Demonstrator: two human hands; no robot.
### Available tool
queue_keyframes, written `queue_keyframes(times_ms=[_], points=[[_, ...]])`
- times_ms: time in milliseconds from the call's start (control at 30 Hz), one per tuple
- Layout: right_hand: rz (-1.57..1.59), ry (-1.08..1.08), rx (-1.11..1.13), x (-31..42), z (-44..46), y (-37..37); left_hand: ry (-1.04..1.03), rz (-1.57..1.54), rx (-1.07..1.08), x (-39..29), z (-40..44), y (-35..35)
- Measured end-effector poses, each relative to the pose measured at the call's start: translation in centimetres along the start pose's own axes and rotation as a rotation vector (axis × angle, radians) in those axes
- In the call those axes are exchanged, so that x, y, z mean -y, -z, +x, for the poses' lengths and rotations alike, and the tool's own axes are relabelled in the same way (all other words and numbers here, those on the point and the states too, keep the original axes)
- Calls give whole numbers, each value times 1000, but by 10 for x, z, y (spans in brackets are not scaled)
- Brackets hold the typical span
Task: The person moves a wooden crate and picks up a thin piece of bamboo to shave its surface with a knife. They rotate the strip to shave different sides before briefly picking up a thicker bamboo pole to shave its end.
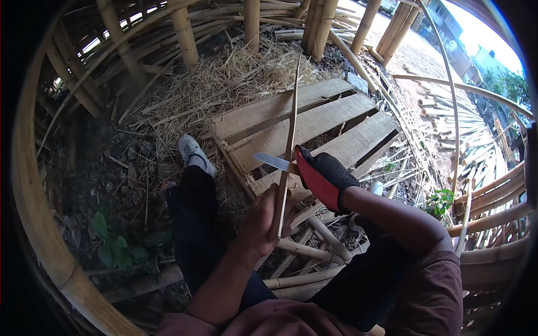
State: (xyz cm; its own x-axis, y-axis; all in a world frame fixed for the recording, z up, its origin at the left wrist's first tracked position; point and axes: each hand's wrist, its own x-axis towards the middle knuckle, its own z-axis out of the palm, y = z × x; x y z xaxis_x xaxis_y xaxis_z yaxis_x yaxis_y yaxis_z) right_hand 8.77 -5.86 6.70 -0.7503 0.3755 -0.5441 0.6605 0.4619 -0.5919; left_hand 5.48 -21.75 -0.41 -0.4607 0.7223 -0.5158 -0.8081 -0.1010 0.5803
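A long, thin bamboo strip (pixel 292 123) stands nearly upright in front of me. My bare left hand (pixel 263 221) is wrapped round its lower end. My right hand (pixel 328 173), in a red and black glove, grips a knife whose handle is mostly hidden in the glove. The knife blade (pixel 273 162) points left and crosses the strip at about mid-length; I cannot tell whether the edge is cutting into it. Below and beyond both hands lies a slatted wooden pallet (pixel 302 131).
Shavings (pixel 241 75) are heaped behind the pallet. Upright bamboo poles (pixel 252 25) stand at the back. A curved bamboo pole (pixel 47 224) runs down the left side. Cut bamboo pieces (pixel 448 129) lie in rows at the right. My shoe (pixel 196 154) rests left of the pallet.
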Motion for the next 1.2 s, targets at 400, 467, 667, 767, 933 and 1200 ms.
queue_keyframes(times_ms=[400,467,667,767,933,1200], points=[[-143,157,-10,-5,2,-2,72,-103,151,4,3,11],[-234,260,-97,-14,7,-6,63,-99,38,2,3,3],[-216,162,-60,-21,11,-3,-21,12,-28,6,5,2],[-291,267,-21,-10,-9,-17,-113,125,68,2,1,4],[-335,199,-5,-21,3,-12,23,-109,61,-2,2,-1],[-517,482,-126,-17,-19,-30,32,-187,52,7,6,13]])
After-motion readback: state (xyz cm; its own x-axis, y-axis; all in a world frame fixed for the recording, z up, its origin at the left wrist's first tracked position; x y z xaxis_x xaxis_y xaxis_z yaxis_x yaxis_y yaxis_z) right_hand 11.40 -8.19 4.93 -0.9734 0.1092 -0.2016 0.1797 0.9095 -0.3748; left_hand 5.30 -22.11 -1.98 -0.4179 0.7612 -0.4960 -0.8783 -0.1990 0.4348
